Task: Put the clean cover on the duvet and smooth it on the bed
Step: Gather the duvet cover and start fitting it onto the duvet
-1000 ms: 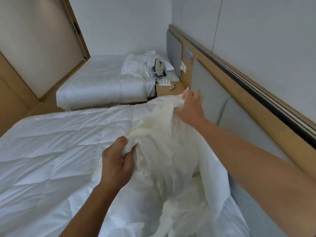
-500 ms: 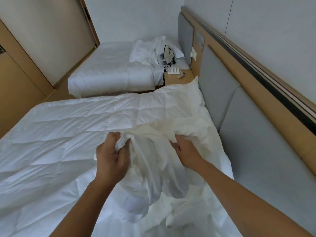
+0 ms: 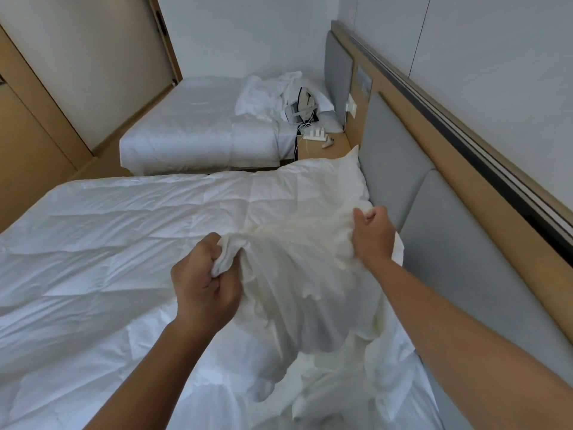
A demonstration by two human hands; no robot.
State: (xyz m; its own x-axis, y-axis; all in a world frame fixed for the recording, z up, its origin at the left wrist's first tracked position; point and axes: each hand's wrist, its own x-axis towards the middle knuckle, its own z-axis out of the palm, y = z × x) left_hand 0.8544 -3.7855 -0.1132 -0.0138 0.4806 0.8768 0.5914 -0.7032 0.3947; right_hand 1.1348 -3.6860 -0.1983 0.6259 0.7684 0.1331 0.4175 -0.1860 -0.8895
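- The cover (image 3: pixel 297 274), a thin cream-white sheet of cloth, hangs bunched and creased between the two hands, lifted above the head end of the near bed, with its lower folds trailing onto the bedding below.
- The left hand (image 3: pixel 204 282) is clenched round a gathered wad of the cover.
- The right hand (image 3: pixel 373 237) has its fingers curled on the cover's upper edge, close to the headboard; it seems to pinch the cloth, though the fold there is blurred.
- The duvet (image 3: pixel 124 243), white and quilted, lies spread flat over the near bed under the cover.
- The grey padded headboard (image 3: pixel 434 243) runs along the right side.
- A wooden nightstand (image 3: pixel 338 144) stands between the beds and bears a white power strip (image 3: pixel 314 135).
- The far bed (image 3: pixel 198 128) holds a heap of white linen (image 3: pixel 263 94).
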